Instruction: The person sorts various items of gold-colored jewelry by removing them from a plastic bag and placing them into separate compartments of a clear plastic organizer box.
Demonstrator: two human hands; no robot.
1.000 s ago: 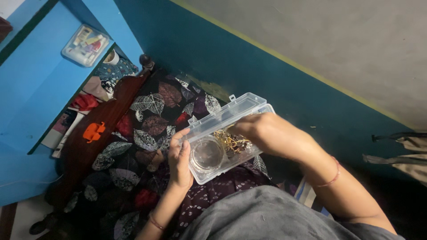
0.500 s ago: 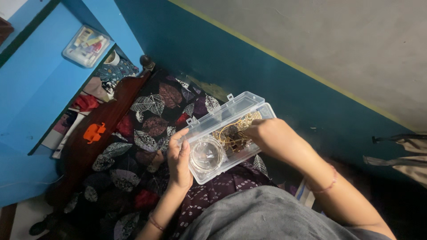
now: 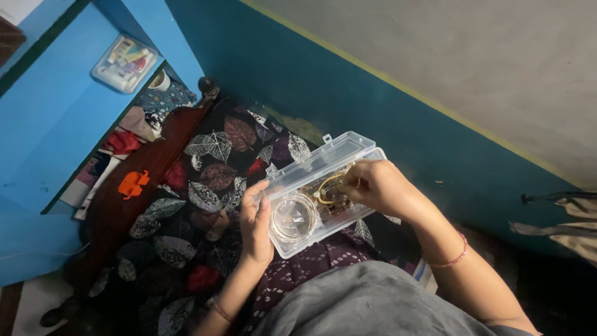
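The left hand [image 3: 256,225] still holds the clear plastic box [image 3: 320,193] while the right hand [image 3: 373,186] has now pinched the tangled gold chains [image 3: 326,190] inside.

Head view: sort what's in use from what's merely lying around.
In use: clear plastic box, gold jewellery, round clear container, left hand, right hand.
Lying about: orange clip, small flat case, leaf-print cloth.

Head view, straight down, close
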